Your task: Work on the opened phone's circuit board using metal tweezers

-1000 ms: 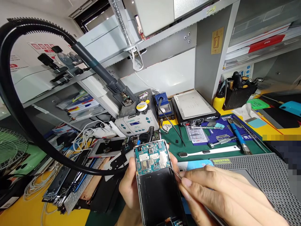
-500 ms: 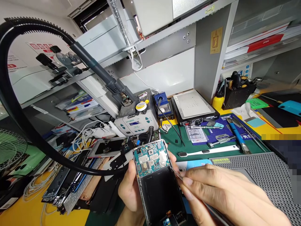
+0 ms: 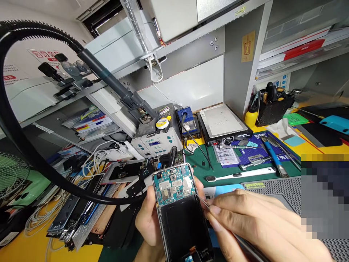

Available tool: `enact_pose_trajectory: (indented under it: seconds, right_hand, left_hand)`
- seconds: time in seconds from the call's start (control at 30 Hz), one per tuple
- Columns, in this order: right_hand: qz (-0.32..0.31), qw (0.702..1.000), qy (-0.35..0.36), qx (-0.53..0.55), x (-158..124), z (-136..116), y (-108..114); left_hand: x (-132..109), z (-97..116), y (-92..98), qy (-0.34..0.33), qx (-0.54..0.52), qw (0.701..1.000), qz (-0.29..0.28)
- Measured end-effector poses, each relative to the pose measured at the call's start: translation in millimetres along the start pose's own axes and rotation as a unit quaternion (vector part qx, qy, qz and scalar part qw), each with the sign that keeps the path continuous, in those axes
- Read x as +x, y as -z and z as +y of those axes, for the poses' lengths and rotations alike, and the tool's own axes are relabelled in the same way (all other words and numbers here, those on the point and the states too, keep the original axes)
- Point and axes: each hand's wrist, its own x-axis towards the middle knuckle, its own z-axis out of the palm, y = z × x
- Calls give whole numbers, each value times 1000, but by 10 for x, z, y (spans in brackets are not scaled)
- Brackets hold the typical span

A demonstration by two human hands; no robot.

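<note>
An opened phone (image 3: pixel 181 225) lies tilted in my left hand (image 3: pixel 149 220), its thumb on the left edge and fingertips showing at the right edge. A blue-green circuit board (image 3: pixel 174 184) with metal shields fills the phone's upper part; below it is a black area. My right hand (image 3: pixel 245 222) pinches thin metal tweezers (image 3: pixel 204 202) between thumb and fingers. The tweezers' tip reaches the board's lower right edge; whether it touches is too small to tell.
A thick black hose (image 3: pixel 54 180) loops across the left side. Behind the phone stand a grey hot-air station (image 3: pixel 156 142) and a flat heating plate (image 3: pixel 223 120). A toothbrush (image 3: pixel 240 175) and a blue-handled brush (image 3: pixel 274 154) lie at right. Phone parts (image 3: pixel 71 207) are piled at left.
The whole view has shifted slightly, so the phone and both hands appear a little further left. Both grips are unchanged, and the tweezers stay at the board's lower right edge.
</note>
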Motion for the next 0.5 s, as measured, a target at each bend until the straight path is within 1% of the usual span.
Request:
enact_pose_trajectory:
  seconds: [0.1, 0.17, 0.2, 0.3, 0.4, 0.5]
  right_hand:
    - [48, 999, -3, -19, 26, -53, -68]
    - [79, 996, 2, -35, 47, -94, -133]
    - [84, 996, 6, -39, 57, -111, -161]
    - [86, 995, 12, -39, 75, -129, -195]
    - [79, 996, 7, -32, 61, -93, -141]
    - [42, 999, -2, -11, 23, -35, -46]
  left_hand:
    - [-3, -5, 0, -10, 9, 1000, 13]
    - [-8, -7, 10, -13, 8, 1000, 12]
    - [-10, -9, 18, -14, 4, 1000, 8]
    - [-17, -14, 43, -19, -11, 1000, -3]
    - [-27, -15, 58, -9, -25, 1000, -3]
    - [-31, -5, 47, 3, -44, 999, 3]
